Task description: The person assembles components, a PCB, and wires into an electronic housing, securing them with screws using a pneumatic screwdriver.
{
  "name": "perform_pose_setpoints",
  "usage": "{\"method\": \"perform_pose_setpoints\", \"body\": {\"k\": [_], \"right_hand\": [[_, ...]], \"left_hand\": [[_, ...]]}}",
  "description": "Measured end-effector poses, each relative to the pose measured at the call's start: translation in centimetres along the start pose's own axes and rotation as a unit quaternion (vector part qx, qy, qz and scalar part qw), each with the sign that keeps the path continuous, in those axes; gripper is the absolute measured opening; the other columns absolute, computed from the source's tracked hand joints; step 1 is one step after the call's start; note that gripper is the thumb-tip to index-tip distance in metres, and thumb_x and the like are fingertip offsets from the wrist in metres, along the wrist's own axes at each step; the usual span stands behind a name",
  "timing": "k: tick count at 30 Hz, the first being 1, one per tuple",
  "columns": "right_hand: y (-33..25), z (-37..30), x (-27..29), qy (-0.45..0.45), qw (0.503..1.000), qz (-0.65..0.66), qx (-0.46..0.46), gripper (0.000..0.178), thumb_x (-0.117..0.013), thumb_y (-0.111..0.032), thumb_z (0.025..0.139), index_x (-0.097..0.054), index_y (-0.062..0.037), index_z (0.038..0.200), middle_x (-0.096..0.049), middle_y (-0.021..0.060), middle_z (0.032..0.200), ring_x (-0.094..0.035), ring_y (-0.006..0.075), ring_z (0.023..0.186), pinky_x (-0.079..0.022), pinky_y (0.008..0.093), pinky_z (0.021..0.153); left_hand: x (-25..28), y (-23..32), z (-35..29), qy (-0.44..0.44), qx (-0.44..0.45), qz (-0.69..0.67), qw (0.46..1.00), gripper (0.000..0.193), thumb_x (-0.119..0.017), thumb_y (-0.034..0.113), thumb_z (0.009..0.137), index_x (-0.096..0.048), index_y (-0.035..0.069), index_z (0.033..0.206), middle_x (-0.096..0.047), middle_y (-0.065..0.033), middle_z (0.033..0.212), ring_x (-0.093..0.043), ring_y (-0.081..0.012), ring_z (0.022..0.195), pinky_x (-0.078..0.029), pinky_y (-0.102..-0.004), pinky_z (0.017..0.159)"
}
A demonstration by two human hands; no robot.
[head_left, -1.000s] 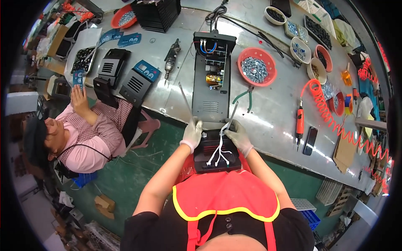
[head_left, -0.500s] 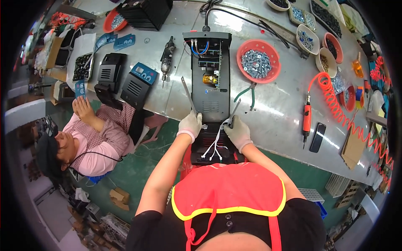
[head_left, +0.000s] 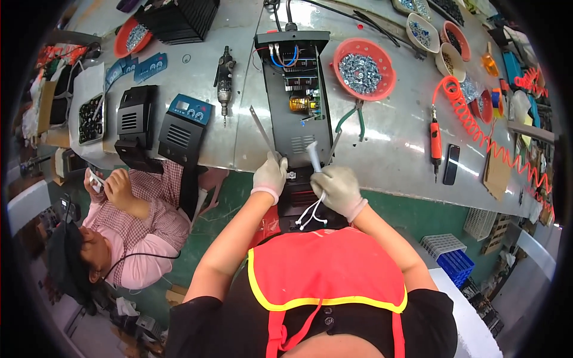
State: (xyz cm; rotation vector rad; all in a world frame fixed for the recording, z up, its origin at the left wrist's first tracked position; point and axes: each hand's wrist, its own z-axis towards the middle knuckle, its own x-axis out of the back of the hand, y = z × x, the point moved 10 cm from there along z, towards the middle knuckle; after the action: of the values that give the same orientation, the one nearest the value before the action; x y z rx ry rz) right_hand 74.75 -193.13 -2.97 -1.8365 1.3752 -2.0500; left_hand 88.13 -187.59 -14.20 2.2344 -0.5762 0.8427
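A bunch of white wires [head_left: 313, 158] is gripped in the closed right hand [head_left: 338, 188], above a black panel [head_left: 290, 206] beside the open black box [head_left: 286, 128]. The left hand [head_left: 270, 175] is placed by a metal strip [head_left: 261, 127]; its grip cannot be told. Wires are probably best held softly, unpinched.

The gloved right hand [head_left: 337, 190] grips white wires [head_left: 314, 158]; the gloved left hand [head_left: 270, 177] touches a black casing [head_left: 291, 200]. A round red bowl [head_left: 387, 82] stands on the surface [head_left: 397, 140].
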Motion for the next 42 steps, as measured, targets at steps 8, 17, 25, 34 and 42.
{"method": "perform_pose_setpoints", "body": {"k": [8,17,25,34,42], "right_hand": [[12.1,-7.9,-0.5,0.154,0.927,0.089,-0.331,0.019,-0.063,-0.018,0.081,-0.056,-0.0019,0.087,-0.055,0.0076,0.077,-0.054,0.0188,0.072,-0.043,0.0303,0.066],[11.9,-5.9,-4.3,0.057,0.823,0.422,-0.375,0.038,-0.065,-0.019,0.075,-0.054,0.0068,0.101,-0.061,0.0114,0.087,-0.059,0.017,0.077,-0.048,0.0314,0.067],[7.6,0.0,4.1,0.093,0.954,0.266,0.103,0.034,-0.053,-0.023,0.084,-0.055,0.0019,0.108,-0.057,0.0185,0.11,-0.059,0.034,0.09,-0.045,0.0337,0.082],[13.7,2.9,-0.1,0.019,0.936,0.16,-0.312,0.03,-0.061,-0.03,0.078,-0.059,-0.0006,0.083,-0.063,0.0191,0.078,-0.061,0.0363,0.08,-0.047,0.0447,0.072],[12.7,5.9,-0.6,0.081,0.962,0.093,-0.242,0.018,-0.062,-0.021,0.071,-0.058,-0.0058,0.08,-0.062,0.0121,0.068,-0.063,0.0295,0.066,-0.05,0.0395,0.062]], "left_hand": [[0.7,0.4,1.3,-0.021,0.019,-0.045,0.999,0.037,-0.045,0.031,0.091,-0.044,-0.001,0.109,-0.059,-0.0287,0.094,-0.056,-0.0445,0.091,-0.044,-0.0487,0.08],[2.6,1.6,3.2,0.005,0.025,-0.002,1.0,0.038,-0.042,0.032,0.091,-0.044,-0.001,0.11,-0.061,-0.0265,0.093,-0.058,-0.0426,0.088,-0.045,-0.0495,0.078],[3.2,1.3,3.1,0.143,0.005,-0.036,0.989,0.026,-0.042,0.025,0.091,-0.047,0.005,0.106,-0.061,-0.0229,0.092,-0.059,-0.0421,0.081,-0.045,-0.0494,0.072],[1.8,0.4,3.8,0.192,-0.062,-0.031,0.979,0.028,-0.043,0.022,0.09,-0.047,0.002,0.11,-0.059,-0.0233,0.098,-0.057,-0.042,0.086,-0.045,-0.0473,0.072],[2.5,1.7,3.8,0.211,-0.09,-0.042,0.972,0.032,-0.043,0.023,0.09,-0.046,0.004,0.116,-0.059,-0.0225,0.097,-0.058,-0.0411,0.086,-0.046,-0.0461,0.072]]}}
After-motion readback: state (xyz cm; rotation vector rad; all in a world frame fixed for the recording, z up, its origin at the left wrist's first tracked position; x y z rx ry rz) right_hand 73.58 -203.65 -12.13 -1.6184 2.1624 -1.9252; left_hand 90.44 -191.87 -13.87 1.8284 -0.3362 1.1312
